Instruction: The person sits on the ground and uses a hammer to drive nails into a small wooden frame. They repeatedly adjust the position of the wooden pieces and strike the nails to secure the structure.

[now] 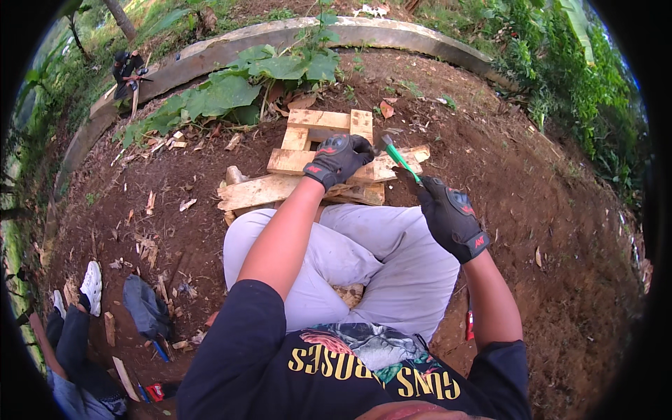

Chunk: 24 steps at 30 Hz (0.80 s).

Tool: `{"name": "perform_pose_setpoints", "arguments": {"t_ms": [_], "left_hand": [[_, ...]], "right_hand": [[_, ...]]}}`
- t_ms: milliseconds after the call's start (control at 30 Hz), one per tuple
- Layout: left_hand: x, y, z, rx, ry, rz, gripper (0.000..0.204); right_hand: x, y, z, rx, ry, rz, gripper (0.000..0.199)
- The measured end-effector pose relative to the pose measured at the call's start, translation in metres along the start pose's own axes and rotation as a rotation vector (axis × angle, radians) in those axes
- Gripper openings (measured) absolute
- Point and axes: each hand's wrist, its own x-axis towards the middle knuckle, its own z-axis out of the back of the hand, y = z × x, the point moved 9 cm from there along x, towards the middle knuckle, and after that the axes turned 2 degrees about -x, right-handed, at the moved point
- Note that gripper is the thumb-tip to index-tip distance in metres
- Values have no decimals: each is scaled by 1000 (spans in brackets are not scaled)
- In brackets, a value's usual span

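My left hand (337, 159), in a black glove, is closed at the fingertips over the right side of a small wooden frame (318, 120). Whatever it may pinch is too small to make out. In my right hand (451, 215), also gloved, is a green-handled hammer (402, 162); its grey head is raised just right of my left fingertips. The frame is made of short pale boards around an opening. It rests on other rough pieces, among them a long split board (257, 192) and a splintered plank (400, 164).
I sit on brown soil with my legs (343, 245) folded against the wood. Broad-leaved plants (224, 94) and a low concrete edge (245, 43) lie beyond. One person (128, 73) works at the far left; another's legs (77, 343) are at the lower left, near a dark cloth (145, 308).
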Motion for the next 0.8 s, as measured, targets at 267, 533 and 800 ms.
{"name": "perform_pose_setpoints", "arguments": {"t_ms": [267, 533, 800], "left_hand": [[-2, 3, 4, -7, -22, 1, 29], [-6, 5, 7, 38, -14, 64, 30], [-3, 3, 3, 19, -1, 58, 30]], "right_hand": [[8, 29, 25, 20, -208, 68, 26], [4, 49, 73, 211, -362, 101, 24], [8, 25, 30, -63, -146, 47, 23]]}}
